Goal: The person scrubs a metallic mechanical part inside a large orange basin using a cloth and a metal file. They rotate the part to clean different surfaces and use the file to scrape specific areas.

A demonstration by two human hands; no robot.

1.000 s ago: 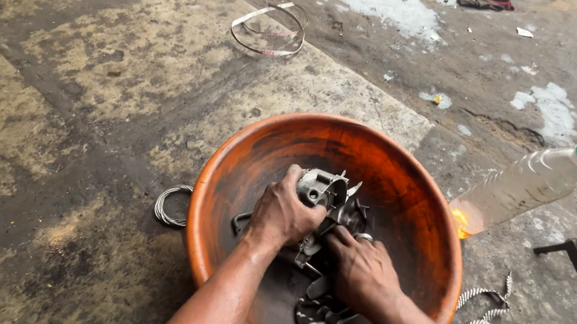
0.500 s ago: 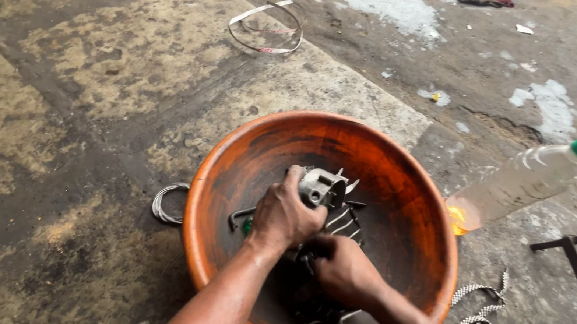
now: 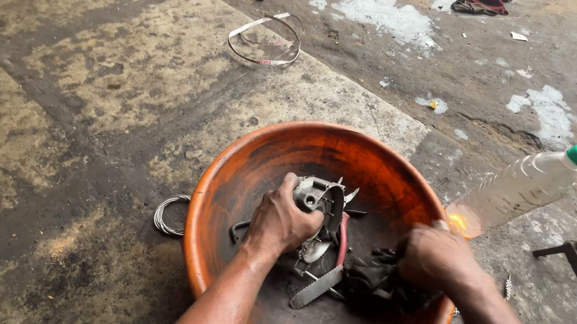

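Metal wire lies coiled point(image 3: 168, 214) on the stained concrete floor point(image 3: 74, 97) just left of the orange basin point(image 3: 227, 176). Inside it, the left hand point(image 3: 282, 222) is closed around a grey metal housing point(image 3: 319, 197), as it was a second ago. The right hand point(image 3: 435, 257) has shifted from the basin's middle toward its right wall and is now clenched on a dark, grimy rag point(image 3: 377, 281); wiping looks paused. A plastic bottle point(image 3: 519, 191) leans at the rim beyond.

Plastic bottle point(image 3: 519, 191) leaning by basin; wire coil point(image 3: 170, 215); metal hoop point(image 3: 265, 39) beyond.
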